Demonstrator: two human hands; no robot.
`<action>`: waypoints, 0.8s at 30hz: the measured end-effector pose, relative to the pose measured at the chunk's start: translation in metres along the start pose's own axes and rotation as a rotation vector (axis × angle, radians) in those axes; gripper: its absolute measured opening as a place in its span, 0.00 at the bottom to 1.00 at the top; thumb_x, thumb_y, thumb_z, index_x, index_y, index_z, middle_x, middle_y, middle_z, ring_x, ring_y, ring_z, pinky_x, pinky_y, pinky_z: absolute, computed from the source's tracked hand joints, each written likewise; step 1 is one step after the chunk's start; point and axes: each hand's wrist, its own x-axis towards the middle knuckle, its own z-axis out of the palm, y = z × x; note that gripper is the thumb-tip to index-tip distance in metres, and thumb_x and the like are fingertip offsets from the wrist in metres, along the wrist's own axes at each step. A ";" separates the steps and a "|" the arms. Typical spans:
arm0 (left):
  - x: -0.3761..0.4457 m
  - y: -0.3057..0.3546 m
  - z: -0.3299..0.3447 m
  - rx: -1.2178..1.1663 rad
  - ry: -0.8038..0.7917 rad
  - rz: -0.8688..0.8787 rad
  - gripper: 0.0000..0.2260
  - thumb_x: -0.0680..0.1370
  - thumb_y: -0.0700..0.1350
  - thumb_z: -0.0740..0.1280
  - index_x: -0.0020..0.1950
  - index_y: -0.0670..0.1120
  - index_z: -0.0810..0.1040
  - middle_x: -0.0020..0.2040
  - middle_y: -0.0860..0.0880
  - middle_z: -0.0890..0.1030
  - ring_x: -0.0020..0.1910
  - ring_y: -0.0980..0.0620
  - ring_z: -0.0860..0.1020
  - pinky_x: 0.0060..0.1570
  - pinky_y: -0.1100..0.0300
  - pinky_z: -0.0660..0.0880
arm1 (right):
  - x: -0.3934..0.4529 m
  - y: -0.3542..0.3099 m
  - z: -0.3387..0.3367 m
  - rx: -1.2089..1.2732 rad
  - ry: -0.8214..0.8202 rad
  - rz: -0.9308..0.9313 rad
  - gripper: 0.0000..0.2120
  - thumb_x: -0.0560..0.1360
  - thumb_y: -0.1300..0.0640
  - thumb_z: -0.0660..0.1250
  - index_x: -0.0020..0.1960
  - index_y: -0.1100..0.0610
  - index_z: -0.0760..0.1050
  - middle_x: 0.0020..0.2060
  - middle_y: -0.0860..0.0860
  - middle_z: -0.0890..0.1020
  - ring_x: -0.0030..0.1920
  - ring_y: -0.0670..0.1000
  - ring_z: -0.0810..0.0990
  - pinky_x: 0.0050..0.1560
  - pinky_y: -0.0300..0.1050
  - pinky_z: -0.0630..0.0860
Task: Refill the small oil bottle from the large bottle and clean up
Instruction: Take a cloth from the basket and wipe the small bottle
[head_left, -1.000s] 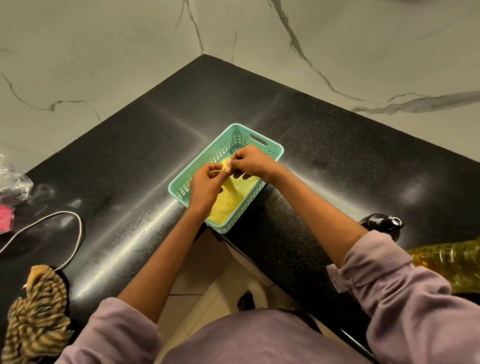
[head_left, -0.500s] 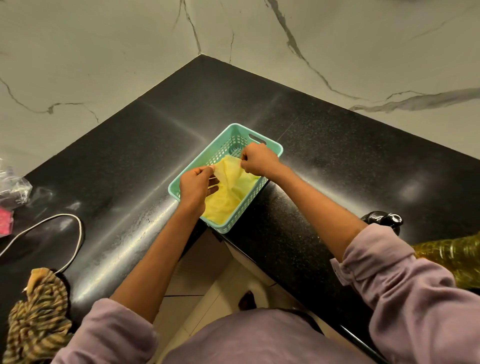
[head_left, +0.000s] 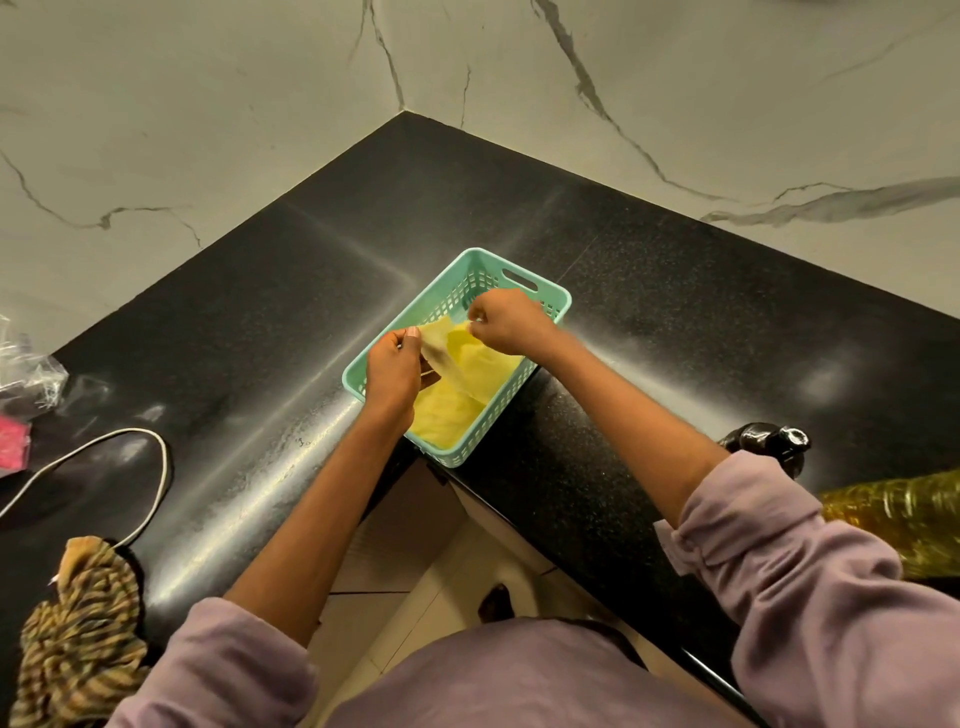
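I have both hands closed on one thin yellow cloth (head_left: 457, 379): my left hand (head_left: 392, 371) pinches its near-left edge between thumb and curled fingers, and my right hand (head_left: 511, 322) pinches the far edge, so the sheet is stretched between them above the teal plastic slotted basket (head_left: 540, 291). The rest of the cloth sags into the basket, which sits at the inner corner of the black speckled stone countertop (head_left: 649, 312). The small dark glossy bottle (head_left: 763, 441) stands on the counter just beyond my right sleeve. The large clear plastic bottle of golden oil (head_left: 904, 514) lies near it at the right edge, partly cut off. To my left I see a striped brown-and-tan rag (head_left: 78, 634), a white cable (head_left: 130, 467) and a crumpled clear plastic bag (head_left: 31, 374).
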 end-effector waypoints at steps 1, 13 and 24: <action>0.000 0.000 0.001 0.004 0.003 0.007 0.10 0.83 0.45 0.55 0.46 0.45 0.72 0.47 0.42 0.79 0.46 0.45 0.80 0.47 0.50 0.80 | -0.001 -0.004 0.000 0.109 -0.026 -0.026 0.13 0.75 0.55 0.64 0.58 0.58 0.78 0.55 0.56 0.81 0.56 0.57 0.78 0.57 0.51 0.73; -0.005 0.014 -0.003 0.067 0.025 0.193 0.11 0.83 0.46 0.56 0.42 0.48 0.71 0.36 0.49 0.72 0.38 0.51 0.72 0.40 0.53 0.72 | -0.001 -0.013 0.018 0.148 -0.224 0.032 0.29 0.73 0.52 0.70 0.69 0.62 0.64 0.61 0.61 0.75 0.53 0.57 0.76 0.41 0.45 0.72; -0.025 0.054 -0.014 0.026 0.071 0.409 0.09 0.82 0.44 0.59 0.42 0.48 0.73 0.35 0.52 0.70 0.29 0.63 0.68 0.32 0.68 0.69 | -0.011 -0.028 0.024 0.413 -0.016 -0.106 0.17 0.74 0.58 0.66 0.62 0.62 0.72 0.57 0.58 0.78 0.58 0.57 0.76 0.55 0.49 0.72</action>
